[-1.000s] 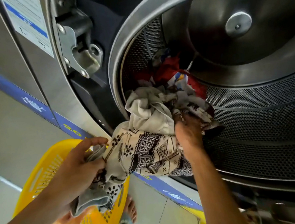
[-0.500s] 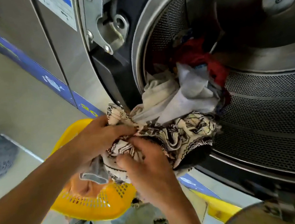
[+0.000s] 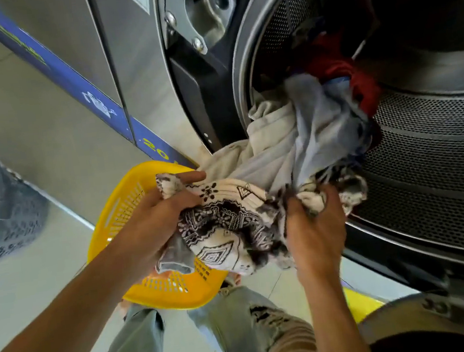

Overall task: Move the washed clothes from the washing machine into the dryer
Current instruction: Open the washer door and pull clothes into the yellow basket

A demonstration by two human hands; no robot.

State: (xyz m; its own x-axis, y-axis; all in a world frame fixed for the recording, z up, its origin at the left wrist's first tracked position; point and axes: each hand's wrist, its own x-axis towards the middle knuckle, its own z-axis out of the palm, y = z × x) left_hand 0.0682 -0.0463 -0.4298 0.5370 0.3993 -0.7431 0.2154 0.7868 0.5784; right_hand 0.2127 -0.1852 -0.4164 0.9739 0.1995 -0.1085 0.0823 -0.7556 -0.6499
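A cream cloth with dark brown patterns (image 3: 225, 223) hangs bunched at the mouth of the open steel drum (image 3: 428, 169). My left hand (image 3: 154, 217) grips its left end above the yellow basket (image 3: 129, 206). My right hand (image 3: 312, 224) grips its right end at the drum's lower rim. Behind it, a cream garment (image 3: 269, 133), a pale blue one (image 3: 321, 124) and a red one (image 3: 340, 71) trail out of the drum. A small grey piece (image 3: 176, 255) hangs under my left hand.
The machine's steel front with a blue strip (image 3: 72, 78) runs to the left, with the door hinge (image 3: 205, 12) above. Another round machine door (image 3: 433, 323) shows at the bottom right. My legs in torn jeans (image 3: 244, 335) stand on the tiled floor below the basket.
My right hand came out of the drum and took hold of the patterned cloth. Both hands have pulled the bundle further out, over the basket. The view has shifted right and down.
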